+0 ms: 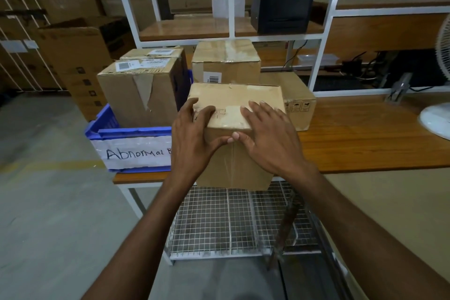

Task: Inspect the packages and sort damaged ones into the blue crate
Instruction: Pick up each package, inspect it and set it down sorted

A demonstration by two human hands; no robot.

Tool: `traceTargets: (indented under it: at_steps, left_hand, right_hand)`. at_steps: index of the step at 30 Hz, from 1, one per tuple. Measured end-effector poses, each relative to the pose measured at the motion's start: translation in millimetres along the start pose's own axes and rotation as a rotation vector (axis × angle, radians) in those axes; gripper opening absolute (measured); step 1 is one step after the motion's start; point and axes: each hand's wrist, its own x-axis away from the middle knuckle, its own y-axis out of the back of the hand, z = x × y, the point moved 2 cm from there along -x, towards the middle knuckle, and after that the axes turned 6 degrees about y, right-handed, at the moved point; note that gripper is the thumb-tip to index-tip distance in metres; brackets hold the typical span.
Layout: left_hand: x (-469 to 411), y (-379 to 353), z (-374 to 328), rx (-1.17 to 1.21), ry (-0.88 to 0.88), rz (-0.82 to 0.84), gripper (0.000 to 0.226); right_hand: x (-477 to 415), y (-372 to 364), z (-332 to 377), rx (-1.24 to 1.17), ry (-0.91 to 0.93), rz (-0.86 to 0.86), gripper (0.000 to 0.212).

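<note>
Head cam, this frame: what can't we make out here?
All head view.
Held box: underside and back faces hidden by its own bulk; left hand and right hand cover part of its top print.
Blue crate label: text after "Abnormal B" hidden by left hand.
Torn box barcode stickers: too small to read.
Crate floor: hidden by torn box.

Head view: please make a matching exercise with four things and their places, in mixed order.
1 torn box
2 plain box
3 black machine
4 white fan

A on the wooden shelf
B right end of the table
C in the blue crate
D under the left hand and right hand

Pairs: 1-C, 2-D, 3-A, 4-B.
</note>
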Motion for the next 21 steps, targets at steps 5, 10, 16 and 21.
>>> traceTargets:
  at_steps: [5, 10, 16, 21]
  left_hand:
    - [8.2, 2.5, -2.6, 0.348, 0.203, -0.033, 0.043]
    - [16.8, 1.2, -13.6, 0.355, 0.423, -0.216, 0.060]
    - [41.8, -29.6, -28.5, 0.814, 1.209, -0.138, 0.114]
    - [28.3, -33.5, -34.7, 0.995, 1.278, -0.035, 0.144]
  right_hand:
    - [-5.7, 17.8, 1.2, -0.138, -0.072, -0.076, 0.049]
    - [-48.5, 18.3, -3.6, -0.264, 0.034, 0.012, 0.047]
    - [-91.9, 0.2, 4.3, -0.194, 0.023, 0.117, 0.086]
    - [-88.1, 6.0, 0.9, -0.211, -0.040, 0.073, 0.086]
